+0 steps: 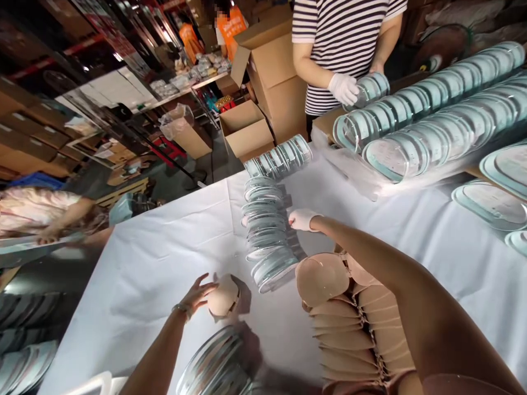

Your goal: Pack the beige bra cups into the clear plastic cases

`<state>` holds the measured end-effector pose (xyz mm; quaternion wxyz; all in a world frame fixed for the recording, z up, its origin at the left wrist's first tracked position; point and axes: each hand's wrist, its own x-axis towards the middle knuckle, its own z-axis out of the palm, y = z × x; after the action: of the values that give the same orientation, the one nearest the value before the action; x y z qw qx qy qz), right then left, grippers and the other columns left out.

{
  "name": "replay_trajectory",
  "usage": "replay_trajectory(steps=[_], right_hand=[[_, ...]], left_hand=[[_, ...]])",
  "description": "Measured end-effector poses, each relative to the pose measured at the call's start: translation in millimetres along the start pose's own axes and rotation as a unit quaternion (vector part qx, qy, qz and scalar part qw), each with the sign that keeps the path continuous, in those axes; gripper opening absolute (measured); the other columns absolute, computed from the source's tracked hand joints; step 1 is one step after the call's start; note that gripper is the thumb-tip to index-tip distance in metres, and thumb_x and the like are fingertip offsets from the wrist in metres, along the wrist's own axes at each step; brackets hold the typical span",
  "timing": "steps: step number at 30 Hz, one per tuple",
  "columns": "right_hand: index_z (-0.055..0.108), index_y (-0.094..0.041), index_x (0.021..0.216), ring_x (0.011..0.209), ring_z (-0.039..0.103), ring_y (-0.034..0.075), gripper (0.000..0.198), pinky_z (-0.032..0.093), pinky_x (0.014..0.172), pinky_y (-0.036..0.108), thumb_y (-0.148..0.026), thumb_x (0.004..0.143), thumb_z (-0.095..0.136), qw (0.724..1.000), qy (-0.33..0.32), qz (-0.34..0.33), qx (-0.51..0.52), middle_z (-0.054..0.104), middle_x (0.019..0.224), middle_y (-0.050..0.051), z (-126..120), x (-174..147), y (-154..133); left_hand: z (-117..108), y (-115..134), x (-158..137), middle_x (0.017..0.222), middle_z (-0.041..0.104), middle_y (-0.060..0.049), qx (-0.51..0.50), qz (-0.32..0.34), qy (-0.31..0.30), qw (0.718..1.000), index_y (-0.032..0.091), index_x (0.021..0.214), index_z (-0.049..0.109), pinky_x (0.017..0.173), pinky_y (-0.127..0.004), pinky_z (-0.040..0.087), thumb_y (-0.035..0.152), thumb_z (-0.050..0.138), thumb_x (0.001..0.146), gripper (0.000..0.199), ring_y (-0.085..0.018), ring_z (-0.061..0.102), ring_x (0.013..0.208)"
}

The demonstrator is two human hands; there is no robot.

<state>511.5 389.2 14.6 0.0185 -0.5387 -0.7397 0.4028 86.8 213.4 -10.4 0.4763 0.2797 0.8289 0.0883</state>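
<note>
Fingers spread, my left hand (197, 296) reaches a beige moulded bra cup (223, 299) on the white cloth, fingertips at its left edge. My right hand (303, 219), in a white glove, has its fingers curled in just right of a row of clear oval plastic cases (267, 227); whether it holds anything is hidden. Below my right forearm is a stack of beige bras (343, 337), with one bra (323, 278) on top at its far end. More clear cases (214, 362) stand in a row at the near edge.
Long rows of clear cases (444, 131) lie at the right back, beside a co-worker in a striped shirt (341, 38) whose hands hold several cases (373, 88). Open cardboard boxes (247, 129) stand beyond the table (156, 252). Another person's arm (61, 219) shows at left.
</note>
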Motion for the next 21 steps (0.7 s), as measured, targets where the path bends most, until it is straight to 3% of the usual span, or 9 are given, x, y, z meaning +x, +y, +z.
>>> replay_trajectory(steps=[1,3,5,8,10,12,14,18,21], right_hand=[[0.079,-0.019,0.094,0.086,0.07,0.02,0.016,0.046,0.076,0.025,-0.014,0.08,0.073,1.0,-0.002,0.002,0.0,0.077,0.091,0.006,3.7,9.4,-1.0],[0.078,-0.019,0.103,0.089,0.069,0.018,0.022,0.045,0.075,0.024,-0.016,0.083,0.071,1.0,0.004,0.005,0.011,0.077,0.103,0.006,10.8,25.0,-2.5],[0.076,-0.018,0.112,0.093,0.068,0.017,0.026,0.045,0.075,0.022,-0.02,0.087,0.069,1.0,0.011,0.003,0.027,0.076,0.111,0.006,16.7,37.6,-2.9],[0.074,-0.015,0.115,0.094,0.067,0.015,0.027,0.044,0.076,0.02,-0.023,0.09,0.068,0.998,0.009,-0.006,0.055,0.076,0.111,0.006,24.2,51.6,-1.5],[0.074,-0.015,0.112,0.091,0.065,0.013,0.025,0.044,0.075,0.018,-0.025,0.09,0.068,0.997,0.004,-0.014,0.078,0.076,0.107,0.004,28.7,57.1,0.1],[0.074,-0.015,0.107,0.085,0.063,0.012,0.022,0.043,0.072,0.018,-0.027,0.089,0.069,0.994,0.006,-0.021,0.106,0.075,0.101,0.003,32.5,59.3,0.9],[0.075,-0.016,0.102,0.076,0.058,0.011,0.021,0.04,0.067,0.019,-0.029,0.087,0.071,0.992,0.007,-0.024,0.123,0.073,0.093,0.001,34.8,59.5,-0.1],[0.073,-0.013,0.087,0.059,0.045,0.009,0.023,0.032,0.057,0.023,-0.036,0.085,0.072,0.993,-0.03,0.016,0.112,0.061,0.068,-0.002,34.3,58.4,-6.5],[0.07,-0.013,0.081,0.057,0.049,0.01,0.026,0.033,0.055,0.023,-0.038,0.085,0.073,0.992,-0.047,0.036,0.114,0.058,0.061,-0.001,32.2,58.5,-9.4]], left_hand=[[0.2,-1.8,5.9,0.145,0.06,-0.022,0.02,0.021,0.024,0.999,0.021,0.15,0.038,0.099,-0.045,0.056,0.053,0.083,0.065,0.102,-0.037,0.06,0.134],[3.6,9.8,9.8,0.156,0.048,-0.023,0.064,0.127,0.096,0.985,0.02,0.153,0.038,0.114,-0.05,0.046,0.055,0.08,0.068,0.101,-0.037,0.048,0.146],[17.7,40.5,4.3,0.161,0.042,-0.021,0.09,0.283,0.146,0.944,0.019,0.153,0.042,0.123,-0.05,0.036,0.059,0.075,0.074,0.095,-0.036,0.04,0.152],[61.2,103.1,-10.5,0.165,0.041,-0.015,0.128,0.475,0.121,0.862,0.024,0.154,0.046,0.127,-0.052,0.029,0.059,0.067,0.085,0.08,-0.033,0.033,0.156],[94.8,138.4,-17.2,0.171,0.032,-0.01,0.194,0.487,0.125,0.843,0.031,0.155,0.049,0.126,-0.065,0.023,0.056,0.063,0.091,0.07,-0.038,0.018,0.161],[121.1,159.1,-18.9,0.175,0.023,-0.006,0.242,0.451,0.121,0.851,0.036,0.155,0.049,0.121,-0.075,0.022,0.054,0.061,0.094,0.064,-0.042,0.009,0.162],[136.0,165.1,-16.3,0.176,0.019,-0.004,0.255,0.424,0.115,0.862,0.037,0.154,0.051,0.119,-0.075,0.027,0.052,0.061,0.094,0.063,-0.044,0.009,0.161],[140.9,156.6,-8.2,0.175,0.021,-0.005,0.237,0.428,0.134,0.862,0.033,0.152,0.055,0.122,-0.068,0.031,0.048,0.064,0.093,0.062,-0.043,0.012,0.161],[139.2,151.9,-4.1,0.175,0.023,-0.005,0.234,0.437,0.141,0.857,0.032,0.151,0.056,0.125,-0.066,0.028,0.047,0.065,0.093,0.061,-0.041,0.012,0.162]])
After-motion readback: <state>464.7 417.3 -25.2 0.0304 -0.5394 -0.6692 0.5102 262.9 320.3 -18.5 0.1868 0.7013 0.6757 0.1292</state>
